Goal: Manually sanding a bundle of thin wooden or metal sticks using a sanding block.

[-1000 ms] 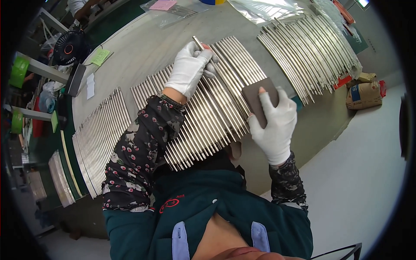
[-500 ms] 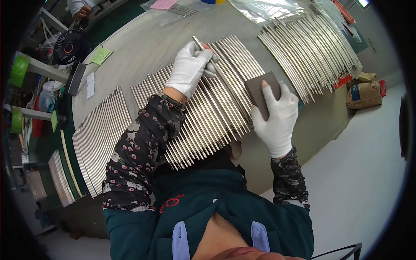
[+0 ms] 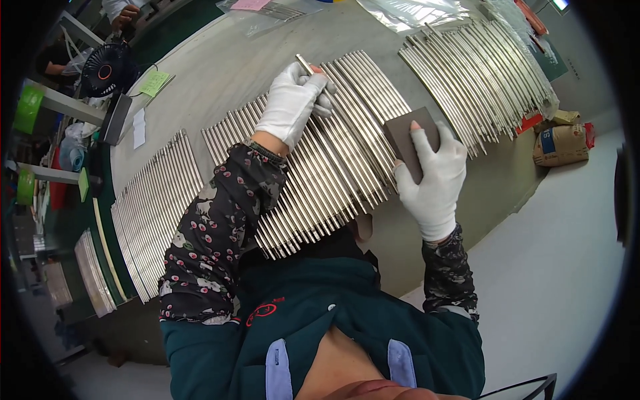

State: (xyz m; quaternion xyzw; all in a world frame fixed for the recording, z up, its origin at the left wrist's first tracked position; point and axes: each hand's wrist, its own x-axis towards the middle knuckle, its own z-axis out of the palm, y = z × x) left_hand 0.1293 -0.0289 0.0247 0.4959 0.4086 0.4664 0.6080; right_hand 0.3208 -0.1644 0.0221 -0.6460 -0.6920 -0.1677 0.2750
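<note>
In a white glove with bare fingertips, my left hand (image 3: 288,103) is closed on a shiny metal rod (image 3: 304,65) near its far end. The rod slants toward the near right over a middle row of similar metal rods (image 3: 300,190). My right hand (image 3: 437,181), gloved the same way, grips a flat grey-brown block that looks like a sanding block (image 3: 405,139). This block is at the right edge of the middle row, around the near end of the held rod. Whether block and rod touch is hidden from me.
More rods lie in a left row (image 3: 157,217) and a right row (image 3: 477,83) on the grey table (image 3: 200,73). A black fan (image 3: 107,70) stands at the far left, near a green note (image 3: 154,83). Clear plastic bags (image 3: 407,13) lie at the back. Another person's hand (image 3: 125,17) shows far left.
My right hand and the block have shifted slightly to the right and away from me. My left hand keeps its grip on the rod in nearly the same place.
</note>
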